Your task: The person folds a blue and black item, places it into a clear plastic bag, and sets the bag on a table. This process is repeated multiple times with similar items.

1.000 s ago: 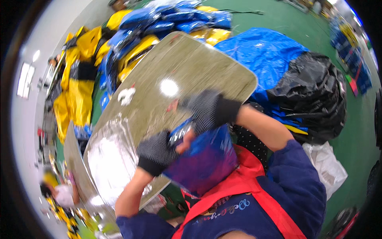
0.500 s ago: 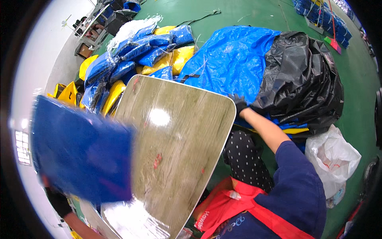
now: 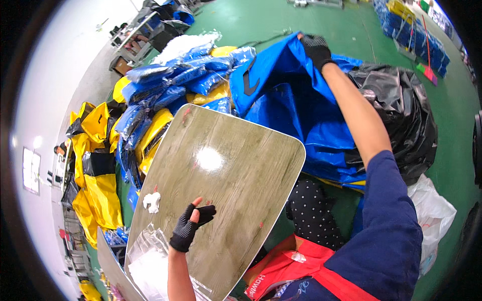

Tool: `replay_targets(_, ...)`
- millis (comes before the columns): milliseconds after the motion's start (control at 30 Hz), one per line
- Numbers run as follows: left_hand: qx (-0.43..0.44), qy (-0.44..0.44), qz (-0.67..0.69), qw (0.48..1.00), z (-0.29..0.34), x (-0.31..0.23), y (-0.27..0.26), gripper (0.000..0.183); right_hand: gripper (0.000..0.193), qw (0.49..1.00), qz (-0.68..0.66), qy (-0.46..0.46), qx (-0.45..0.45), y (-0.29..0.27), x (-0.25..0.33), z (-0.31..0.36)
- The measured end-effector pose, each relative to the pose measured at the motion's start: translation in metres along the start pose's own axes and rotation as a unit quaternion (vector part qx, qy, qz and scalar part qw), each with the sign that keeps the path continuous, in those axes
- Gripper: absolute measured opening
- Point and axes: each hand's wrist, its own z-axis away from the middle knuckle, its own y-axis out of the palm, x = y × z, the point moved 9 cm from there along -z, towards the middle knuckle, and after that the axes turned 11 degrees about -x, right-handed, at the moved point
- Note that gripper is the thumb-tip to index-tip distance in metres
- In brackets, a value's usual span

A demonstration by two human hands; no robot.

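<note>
My right hand, in a dark glove with bare fingertips, reaches far out and grips the edge of a blue plastic sheet. The lifted edge, with a black mark on it, forms a hollow fold beyond the table. My left hand, gloved the same way, hovers over the wood-patterned table with nothing in it, thumb apart from the fingers. Near it lie a small white crumpled wad and a stack of clear plastic bags.
Beyond the table is a heap of blue and yellow wrapped packages. Black sheeting lies at the right, a white plastic bag below it. Yellow and black sheets rest at the left. A pink broom stands far right on the green floor.
The blue package in my left hand is gone from it, and that hand is now over the table. My right hand has gone from the table corner outward, lifting the blue sheet's edge.
</note>
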Motion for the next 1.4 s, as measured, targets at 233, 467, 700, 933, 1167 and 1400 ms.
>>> replay_targets(233, -0.054, 0.081, 0.187, 0.977, -0.042, 0.018, -0.033, 0.095, 0.040, 0.901, -0.134, -0.360, -0.203, -0.332, 0.176, 0.072)
replay_targets(467, -0.148, 0.234, 0.120, 0.953, 0.072, -0.095, -0.148, 0.076, 0.058, 0.462, -0.431, -0.473, 0.615, -0.365, 0.281, 0.385)
replay_targets(700, -0.369, 0.416, -0.201, 0.807, 0.352, -0.214, -0.173, 0.064, 0.047, 0.534, -0.284, -0.385, 0.697, -0.263, 0.354, 0.464)
replay_targets(933, -0.591, 0.188, -0.496, 0.608, 0.504, -0.014, -0.357, 0.064, 0.069, 0.861, -0.127, -0.386, 0.306, -0.040, 0.336, 0.414)
replay_targets(1167, -0.576, -0.069, -0.339, 0.740, 0.463, 0.264, -0.376, 0.066, 0.043, 0.910, 0.100, -0.140, 0.377, 0.046, 0.136, 0.269)
replay_targets(1400, -0.455, 0.192, -0.646, 0.582, 0.227, 0.076, -0.216, 0.059, 0.092, 0.968, 0.137, -0.200, 0.069, -0.058, 0.244, 0.247)
